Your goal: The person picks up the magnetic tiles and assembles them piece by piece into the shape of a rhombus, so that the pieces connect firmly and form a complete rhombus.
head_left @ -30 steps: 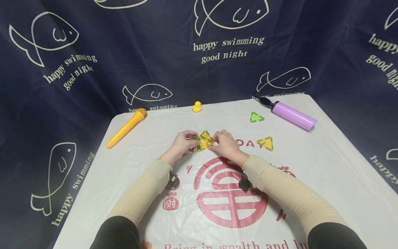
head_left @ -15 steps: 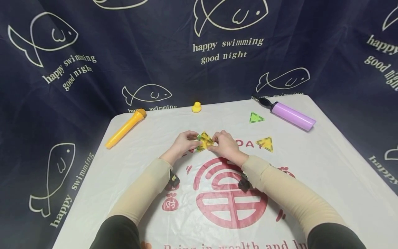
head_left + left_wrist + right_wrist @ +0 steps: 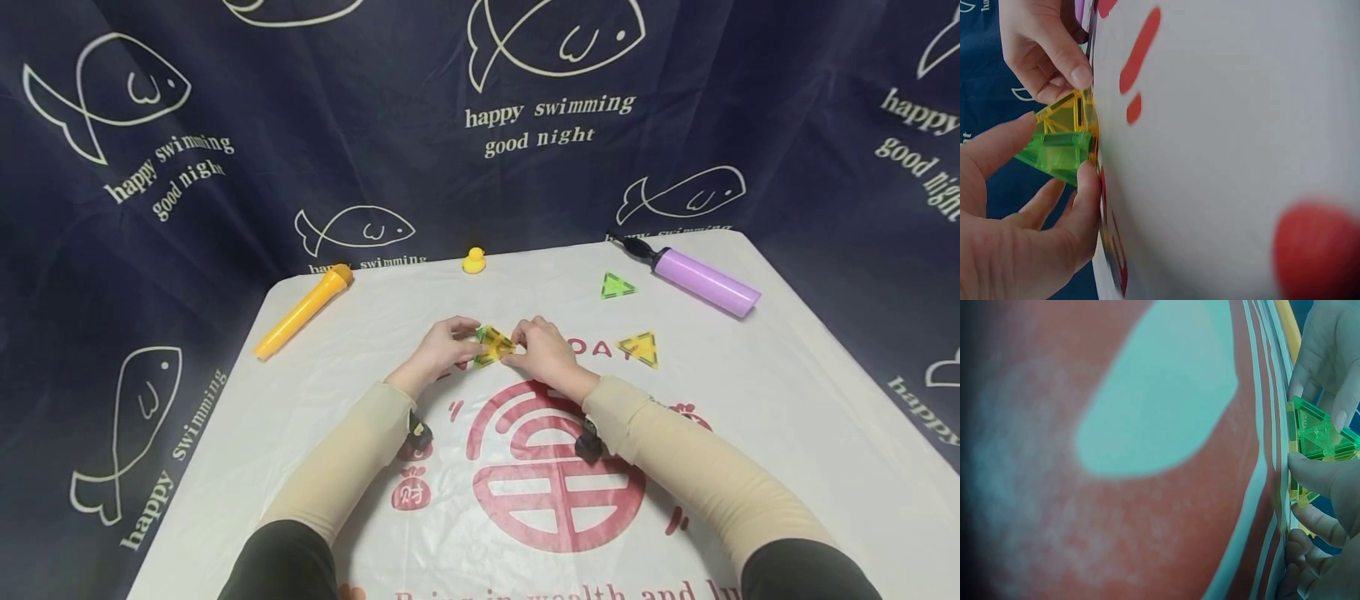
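Note:
Translucent triangular magnetic tiles, green and yellow, stand joined at a slant on the tablecloth between both hands. My left hand (image 3: 441, 350) pinches the green tile (image 3: 1060, 153) at its edges, thumb and fingers on different sides in the left wrist view. My right hand (image 3: 546, 346) holds the yellow tile (image 3: 497, 343) at its right corner; in the left wrist view its fingertips meet the yellow piece close to the cloth. Part of the joined shape is hidden behind the fingers. Right of the hands lie a loose yellow triangle tile (image 3: 641, 348) and a green triangle tile (image 3: 618, 286).
A yellow toy microphone (image 3: 303, 312) lies at the table's left edge. A small yellow rubber duck (image 3: 474, 261) stands at the back edge. At the back right lies a purple hand pump (image 3: 705, 282). Dark curtains (image 3: 555, 183) hang behind the white tablecloth (image 3: 247, 467).
The top of the upper yellow tile has tipped down between the hands, so the joined shape looks lower and more closed. Both hands have stayed almost in place.

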Demonstrator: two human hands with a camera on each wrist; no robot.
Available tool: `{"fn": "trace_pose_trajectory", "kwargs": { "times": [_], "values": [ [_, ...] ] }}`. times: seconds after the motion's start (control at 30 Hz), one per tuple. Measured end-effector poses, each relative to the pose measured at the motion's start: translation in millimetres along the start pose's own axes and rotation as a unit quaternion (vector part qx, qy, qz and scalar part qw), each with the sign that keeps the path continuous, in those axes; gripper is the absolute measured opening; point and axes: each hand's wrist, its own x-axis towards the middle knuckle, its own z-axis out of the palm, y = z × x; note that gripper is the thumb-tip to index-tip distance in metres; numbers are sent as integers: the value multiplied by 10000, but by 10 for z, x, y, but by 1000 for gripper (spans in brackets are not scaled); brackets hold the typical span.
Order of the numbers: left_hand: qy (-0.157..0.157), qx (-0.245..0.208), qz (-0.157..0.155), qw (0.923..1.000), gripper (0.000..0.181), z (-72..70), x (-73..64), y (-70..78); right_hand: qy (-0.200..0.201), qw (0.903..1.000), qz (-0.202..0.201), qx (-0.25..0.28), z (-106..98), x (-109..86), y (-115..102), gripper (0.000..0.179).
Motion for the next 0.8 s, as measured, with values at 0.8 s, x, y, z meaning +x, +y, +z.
{"fn": "trace_pose_trajectory", "kwargs": {
  "times": [0.8],
  "values": [
    [56,2465,718,9665,59,-138,-84,45,-431,9966,-655,-235,-327,-203,216,47]
  ]
}}
